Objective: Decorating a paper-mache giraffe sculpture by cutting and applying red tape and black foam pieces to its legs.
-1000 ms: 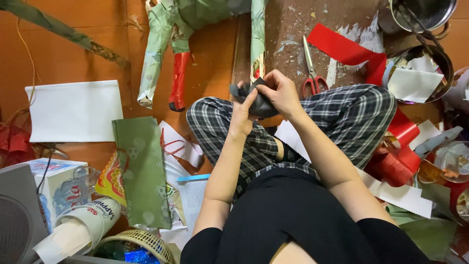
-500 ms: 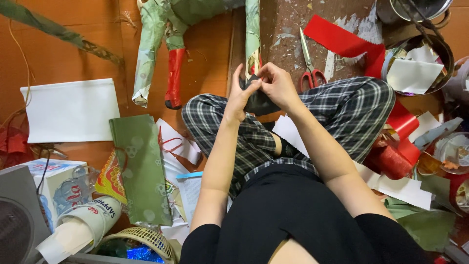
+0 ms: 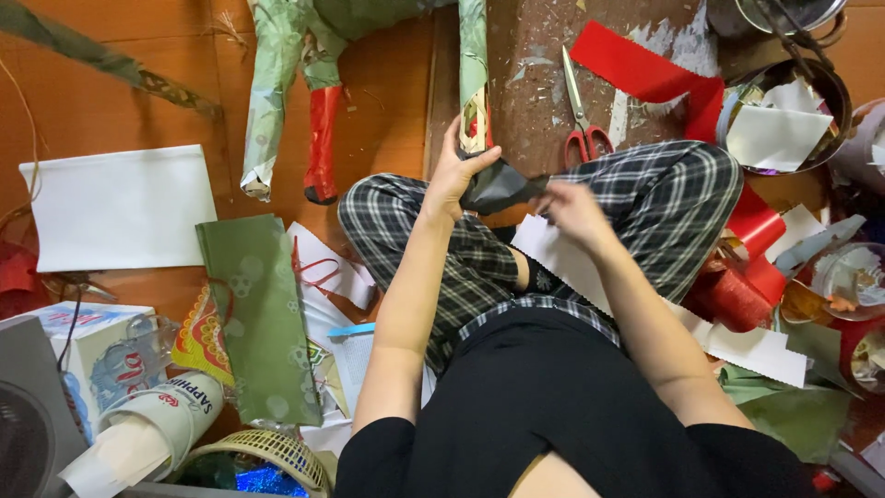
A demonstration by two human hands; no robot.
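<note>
The dark paper piece (image 3: 502, 184) is at the knee of the person, who sits cross-legged on the floor, just under the lower end of a green paper-wrapped leg (image 3: 473, 55) of a big paper figure. The paper looks thin and light, a bit crumpled and shiny, so I think it bends easy and can tear if pulled hard; best to take it by the edges w/ fingertips, not in the middle. The left hand (image 3: 458, 169) is closed around the left end of it, thumb on top, pressing it near the straw-like core that shows at the leg's end. The right hand (image 3: 573, 205) pinches the right end of the same paper w/ fingers, palm down over the plaid trousers (image 3: 664, 198).

Around: red-handled scissors (image 3: 581, 115) lie on the worn board behind the hands, beside a red paper strip (image 3: 645, 74). On the left side of the floor is a white sheet (image 3: 120, 207) and a green paper bag (image 3: 263, 314). A second green limb w/ a red boot (image 3: 322, 143) lies further left. Right side is full of red and white paper scraps; details there I cannot tell well.
</note>
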